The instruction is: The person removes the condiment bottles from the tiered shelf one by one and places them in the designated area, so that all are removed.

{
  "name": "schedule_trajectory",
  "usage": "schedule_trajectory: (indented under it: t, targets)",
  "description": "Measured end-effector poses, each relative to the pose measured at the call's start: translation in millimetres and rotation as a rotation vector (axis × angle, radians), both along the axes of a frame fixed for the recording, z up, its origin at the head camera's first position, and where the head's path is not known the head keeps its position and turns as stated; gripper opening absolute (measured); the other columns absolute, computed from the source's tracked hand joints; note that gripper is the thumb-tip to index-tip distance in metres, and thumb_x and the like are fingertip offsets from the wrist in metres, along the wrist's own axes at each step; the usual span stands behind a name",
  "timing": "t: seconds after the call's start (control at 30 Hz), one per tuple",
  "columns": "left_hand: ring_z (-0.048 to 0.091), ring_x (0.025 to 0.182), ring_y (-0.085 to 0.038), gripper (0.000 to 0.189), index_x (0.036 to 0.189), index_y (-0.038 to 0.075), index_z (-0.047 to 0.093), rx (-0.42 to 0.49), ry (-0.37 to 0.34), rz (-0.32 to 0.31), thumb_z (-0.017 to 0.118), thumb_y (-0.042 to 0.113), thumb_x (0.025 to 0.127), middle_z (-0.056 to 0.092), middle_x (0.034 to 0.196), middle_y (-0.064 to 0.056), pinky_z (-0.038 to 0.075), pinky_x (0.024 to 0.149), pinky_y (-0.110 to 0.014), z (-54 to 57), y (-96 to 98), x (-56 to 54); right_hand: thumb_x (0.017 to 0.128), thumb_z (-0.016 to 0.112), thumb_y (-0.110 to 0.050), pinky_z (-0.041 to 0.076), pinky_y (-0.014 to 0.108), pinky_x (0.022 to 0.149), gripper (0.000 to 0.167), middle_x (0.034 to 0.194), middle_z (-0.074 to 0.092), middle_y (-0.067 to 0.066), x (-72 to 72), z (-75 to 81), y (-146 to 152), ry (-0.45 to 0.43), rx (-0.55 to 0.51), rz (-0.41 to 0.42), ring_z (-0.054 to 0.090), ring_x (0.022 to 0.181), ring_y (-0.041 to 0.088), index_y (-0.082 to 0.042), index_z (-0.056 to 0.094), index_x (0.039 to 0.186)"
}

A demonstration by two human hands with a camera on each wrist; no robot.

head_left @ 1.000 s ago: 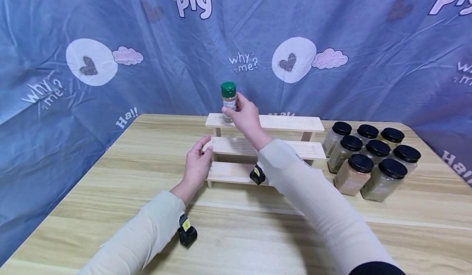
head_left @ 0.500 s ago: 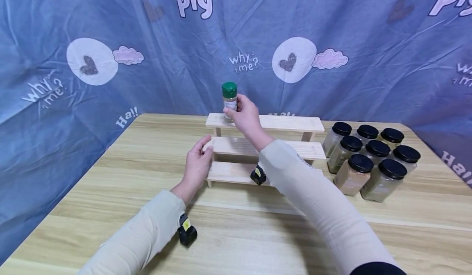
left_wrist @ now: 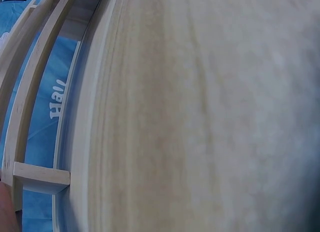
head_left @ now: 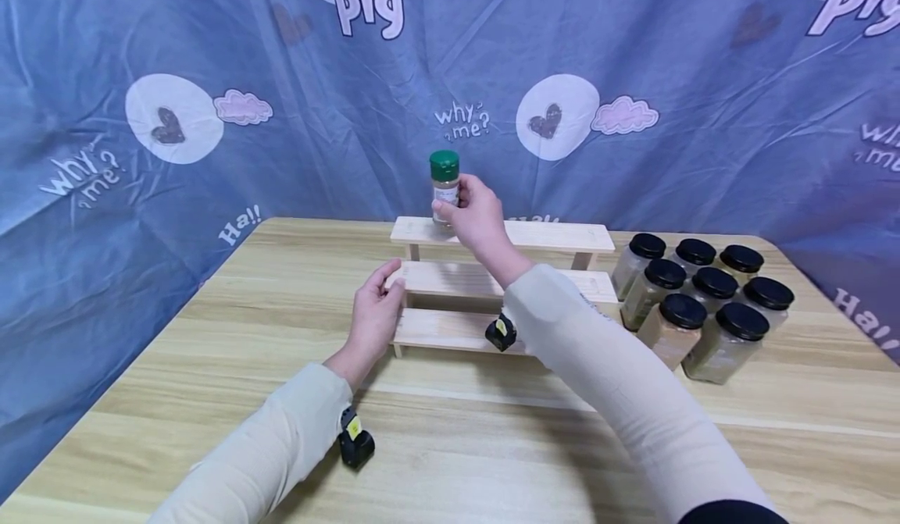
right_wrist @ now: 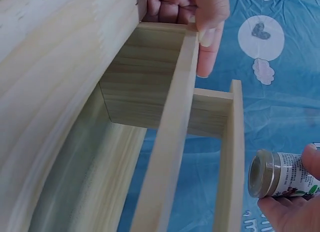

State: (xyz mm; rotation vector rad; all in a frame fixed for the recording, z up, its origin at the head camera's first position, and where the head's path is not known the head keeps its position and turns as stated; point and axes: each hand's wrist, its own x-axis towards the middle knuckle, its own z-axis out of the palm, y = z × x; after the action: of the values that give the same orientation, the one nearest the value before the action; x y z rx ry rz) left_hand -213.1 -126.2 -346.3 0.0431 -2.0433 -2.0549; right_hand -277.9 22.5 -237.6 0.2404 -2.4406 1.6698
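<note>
My right hand [head_left: 478,210] pinches a small spice bottle [head_left: 445,186] with a green lid, held upright over the left part of the top step of a three-tier wooden shelf rack [head_left: 562,235]. In the right wrist view, a narrow gap shows between the base of the bottle [right_wrist: 265,174] and the top board [right_wrist: 231,167]. My left hand [head_left: 376,309] holds the left end of the middle step, its thumb and a finger at the board's edge. Only a sliver of the left hand [left_wrist: 7,212] appears in the left wrist view.
Several glass spice jars [head_left: 717,305] with black lids stand grouped on the wooden table [head_left: 211,352], right of the rack. A blue printed cloth [head_left: 337,126] hangs behind the table.
My right hand has shifted the green-lidded spice bottle a little to the right and slightly up. The left hand stays at the rack's left end.
</note>
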Motion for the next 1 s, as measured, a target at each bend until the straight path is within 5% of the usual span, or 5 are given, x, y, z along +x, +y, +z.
schedule_trajectory:
  t: [0.53, 1.0]
  targets:
    - [0.038, 0.048, -0.003, 0.038, 0.130, 0.005, 0.051, -0.020, -0.003, 0.008, 0.049, 0.007, 0.092, 0.039, 0.057, 0.006, 0.033, 0.045, -0.016, 1.2, 1.2, 2.2, 0.079, 0.073, -0.014, 0.050, 0.031, 0.087, 0.046, 0.115, 0.064, 0.010, 18.2, 11.5, 31.7, 0.115, -0.153, -0.151, 0.061, 0.103, 0.019, -0.007, 0.056, 0.121]
    - [0.037, 0.046, -0.003, 0.038, 0.129, 0.005, 0.052, -0.038, -0.004, 0.028, 0.049, 0.007, 0.092, 0.039, 0.055, 0.007, 0.032, 0.044, -0.016, -1.0, 1.1, 1.2, 0.073, 0.078, -0.015, 0.049, 0.025, 0.080, 0.043, 0.104, 0.067, 0.008, 37.9, 1.9, 72.8, 0.281, -0.301, -0.314, 0.061, 0.089, 0.011, -0.009, 0.060, 0.111]
